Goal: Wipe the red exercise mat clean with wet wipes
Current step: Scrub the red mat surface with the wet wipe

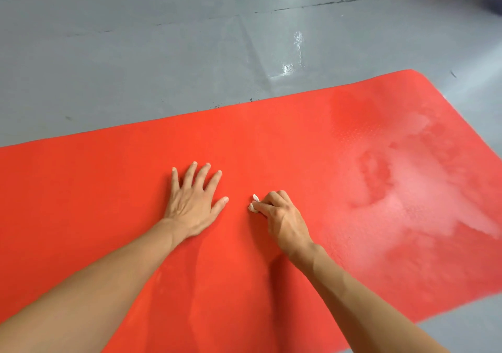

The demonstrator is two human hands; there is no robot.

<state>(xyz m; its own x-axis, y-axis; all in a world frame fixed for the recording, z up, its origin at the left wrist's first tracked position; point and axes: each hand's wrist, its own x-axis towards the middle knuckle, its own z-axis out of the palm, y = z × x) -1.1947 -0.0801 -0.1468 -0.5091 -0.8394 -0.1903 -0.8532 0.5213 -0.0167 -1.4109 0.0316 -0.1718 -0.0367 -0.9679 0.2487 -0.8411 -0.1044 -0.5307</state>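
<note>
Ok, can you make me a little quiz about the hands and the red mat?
1. True or false: the left hand lies flat with its fingers spread on the red textured exercise mat.
2. What does the right hand grip: A a sponge, B a small white crumpled wet wipe, C nothing?
3. Fill in: the pale wet-looking patch on the mat lies to the ___ of the right hand.

Key: 1 true; 2 B; 3 right.

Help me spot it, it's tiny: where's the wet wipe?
Bunched in the right hand, the wet wipe is mid-mat, just right of the flat left hand.
</note>
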